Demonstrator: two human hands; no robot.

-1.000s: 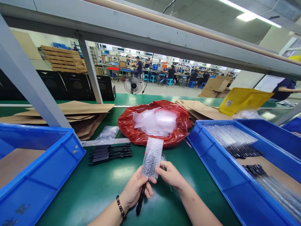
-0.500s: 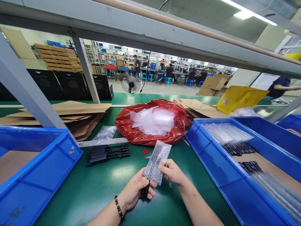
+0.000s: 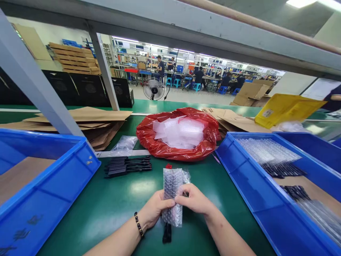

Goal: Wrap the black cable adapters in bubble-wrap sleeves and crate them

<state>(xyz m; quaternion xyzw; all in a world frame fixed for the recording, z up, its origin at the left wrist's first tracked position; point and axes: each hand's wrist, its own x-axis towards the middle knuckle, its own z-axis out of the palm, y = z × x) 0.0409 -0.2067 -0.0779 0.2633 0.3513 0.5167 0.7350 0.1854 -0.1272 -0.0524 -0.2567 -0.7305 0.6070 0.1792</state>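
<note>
My left hand (image 3: 156, 209) is closed around the left side of a clear bubble-wrap bag (image 3: 172, 188), its thumb pressed across the front. My right hand (image 3: 195, 200) pinches the bag's right edge, and the two thumbs nearly meet. Something dark, too covered to name, shows under the right fingers. Below the bag sticks out the end of a black part (image 3: 167, 233); the rest of it is hidden behind the bubble wrap. Several flat black paddle-shaped parts (image 3: 128, 166) lie in a row on the green table (image 3: 128, 202), left of the bag.
A red plastic bag (image 3: 178, 154) full of bubble-wrap bags (image 3: 179, 131) stands ahead. Blue bins flank me: one on the left (image 3: 50, 181), one on the right (image 3: 239, 185) with wrapped black parts (image 3: 282, 170). Small red pieces (image 3: 168, 166) lie beyond my hands. Cardboard sheets (image 3: 103, 115) lie behind.
The bubble-wrap bag has gone from tilted to nearly upright and come closer. My left thumb has moved from the black part onto the bag's front. The whole view has shifted slightly.
</note>
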